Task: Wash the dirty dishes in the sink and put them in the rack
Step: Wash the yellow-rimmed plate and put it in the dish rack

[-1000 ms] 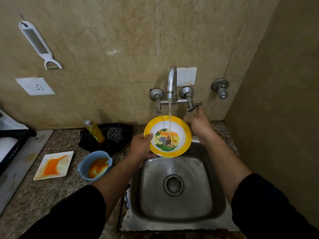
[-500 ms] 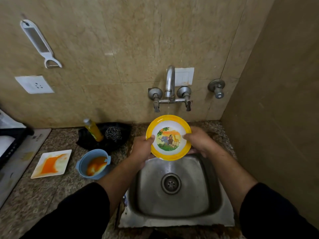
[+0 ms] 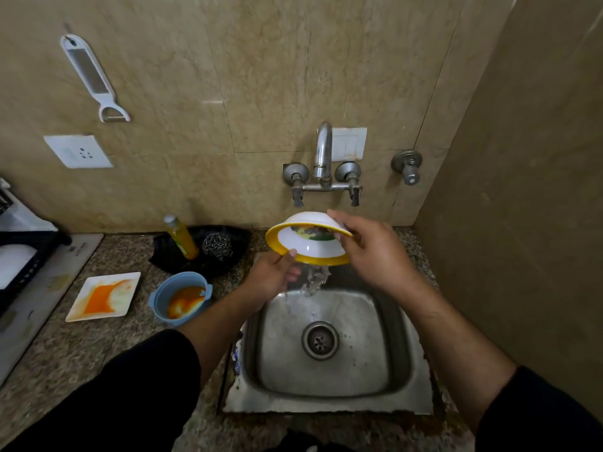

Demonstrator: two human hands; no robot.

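A yellow-rimmed white bowl [image 3: 308, 243] with a cartoon picture inside is tipped over toward me above the steel sink [image 3: 326, 380], and water spills from its lower edge into the basin. My left hand [image 3: 272, 277] pinches the bowl's left rim. My right hand [image 3: 372, 249] grips its right side and base. A white square plate [image 3: 104, 296] smeared orange and a blue bowl [image 3: 181, 298] with orange residue lie on the counter to the left. The black rack [image 3: 23, 259] shows at the far left edge.
The tap [image 3: 323, 164] stands on the wall above the sink, with no water running from it. A yellow soap bottle [image 3: 182, 238] and a steel scrubber [image 3: 217, 246] rest on a black cloth behind the blue bowl. A wall closes in on the right.
My right hand left the tap handle and took the bowl. The water stopped running. Both hands have tilted the bowl over, and water now pours out of it.
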